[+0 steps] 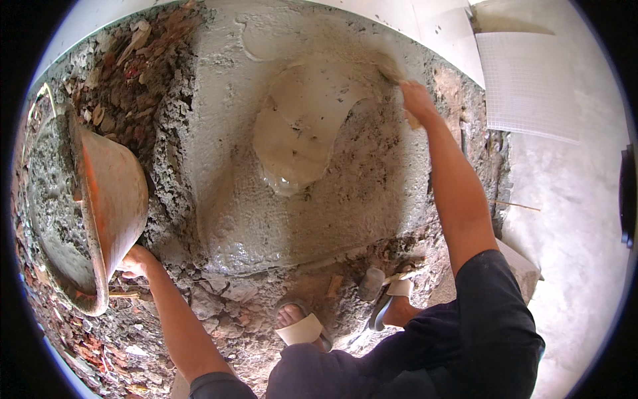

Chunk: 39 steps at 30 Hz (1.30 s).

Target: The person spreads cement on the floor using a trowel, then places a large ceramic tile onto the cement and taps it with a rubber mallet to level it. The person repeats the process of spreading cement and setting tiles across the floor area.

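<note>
On the left a tilted orange tub point(119, 193), crusted with grey cement along its rim, has its mouth facing left and wet grey mix inside. My left hand point(136, 261) is against its outer wall by the lower rim, fingers curled and partly hidden. At the upper right my right hand point(417, 103) is closed round the handle of a trowel point(392, 70), whose blade is blurred and lies at the edge of the wet mortar. A smooth, runny puddle of grey slurry point(299, 133) covers the middle of the rough mortar bed point(246, 233).
Broken rubble point(126, 66) borders the bed at the left. White panels point(438, 26) stand along the far side, and a white gridded tile point(528, 86) lies at the right. My sandalled foot point(299, 326) is at the near edge, beside a grey stone point(371, 284).
</note>
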Each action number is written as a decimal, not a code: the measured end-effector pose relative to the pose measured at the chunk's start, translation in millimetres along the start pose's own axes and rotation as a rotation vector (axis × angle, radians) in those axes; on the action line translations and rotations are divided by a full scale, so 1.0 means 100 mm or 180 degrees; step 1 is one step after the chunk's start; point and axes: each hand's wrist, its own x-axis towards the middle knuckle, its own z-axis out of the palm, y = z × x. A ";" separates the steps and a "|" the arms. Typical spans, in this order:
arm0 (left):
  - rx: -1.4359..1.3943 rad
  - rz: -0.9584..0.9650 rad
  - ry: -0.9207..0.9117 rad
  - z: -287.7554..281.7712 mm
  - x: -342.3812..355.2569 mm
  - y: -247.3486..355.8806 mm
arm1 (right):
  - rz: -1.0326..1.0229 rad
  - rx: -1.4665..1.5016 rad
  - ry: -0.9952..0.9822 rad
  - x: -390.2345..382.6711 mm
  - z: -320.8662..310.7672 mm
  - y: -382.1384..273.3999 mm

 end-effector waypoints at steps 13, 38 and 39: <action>-0.1145 -0.0018 0.0634 0.43 -0.08 -0.50 | -0.0849 0.0893 -0.0796 -2.80 0.61 -1.12; -0.1847 -0.0410 0.1225 0.23 0.27 -0.38 | 0.2312 0.3597 -0.0120 -2.72 0.38 0.36; -0.1850 -0.0412 0.1221 0.24 0.27 -0.38 | 0.2535 0.3804 0.0085 -2.52 0.35 0.37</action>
